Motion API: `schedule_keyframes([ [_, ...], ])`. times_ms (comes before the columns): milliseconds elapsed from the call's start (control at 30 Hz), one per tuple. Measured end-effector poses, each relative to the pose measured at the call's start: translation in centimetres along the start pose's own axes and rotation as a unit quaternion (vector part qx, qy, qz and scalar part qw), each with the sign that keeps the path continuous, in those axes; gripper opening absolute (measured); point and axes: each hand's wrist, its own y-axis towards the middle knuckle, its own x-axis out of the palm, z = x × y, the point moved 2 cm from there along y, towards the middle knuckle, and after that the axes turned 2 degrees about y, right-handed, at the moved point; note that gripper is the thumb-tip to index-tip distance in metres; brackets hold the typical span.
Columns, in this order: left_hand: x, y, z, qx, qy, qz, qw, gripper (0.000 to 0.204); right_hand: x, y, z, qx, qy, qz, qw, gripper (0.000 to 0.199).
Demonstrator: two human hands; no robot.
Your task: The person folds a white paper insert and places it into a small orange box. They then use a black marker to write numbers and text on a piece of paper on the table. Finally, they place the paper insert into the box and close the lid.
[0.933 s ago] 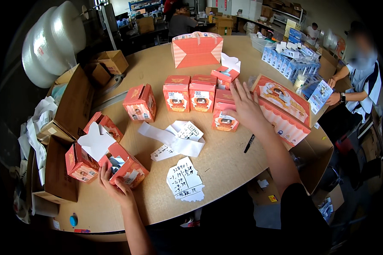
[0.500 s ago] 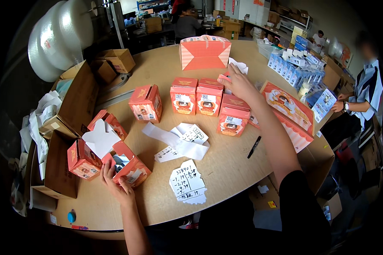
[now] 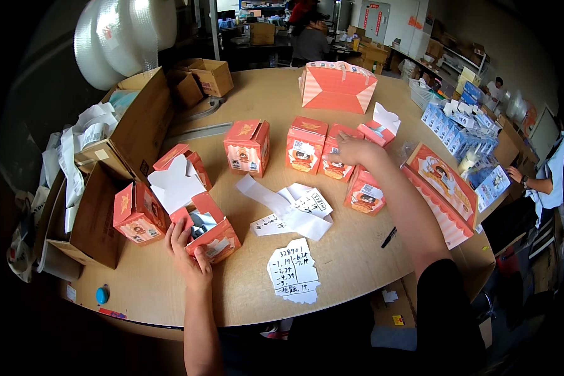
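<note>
My left hand (image 3: pixel 191 250) grips the near left corner of an open red carton (image 3: pixel 222 244), thumb and fingers on either side. Its white lid flap (image 3: pixel 178 185) stands up, and silvery-blue packets (image 3: pixel 203 224) show inside. My right hand (image 3: pixel 360 150) reaches over the top of a closed red carton (image 3: pixel 337 168), fingers stretched out, partly hiding it. A matching carton (image 3: pixel 306 147) stands against its left side, and another (image 3: pixel 365 193) is just nearer me, under my forearm. Behind the hand, an open red carton (image 3: pixel 379 131) has its white flap raised.
More red cartons (image 3: pixel 247 147) stand at the middle and left. Paper strips (image 3: pixel 288 210), a handwritten note (image 3: pixel 294 269) and a black marker (image 3: pixel 389 237) lie on the table. A large red box (image 3: pixel 338 88) is at the back, a flat red box (image 3: pixel 442 191) at right. A person stands beyond.
My right hand has moved from the open carton at the back onto the top of a closed carton nearer me. My left hand stays at its carton. The whole view has shifted.
</note>
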Motion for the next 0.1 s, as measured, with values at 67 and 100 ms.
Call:
schedule_keyframes([
  [67,0.1,0.3,0.6,0.001,-0.013,-0.004,1.0,0.05,-1.5,-0.4,-1.3,0.037,-0.025,0.02,0.999,0.119],
  [100,-0.3,0.1,0.3,-0.003,-0.007,-0.001,1.0,0.05,-3.3,-1.7,-2.8,0.053,-0.036,0.03,0.998,0.12],
])
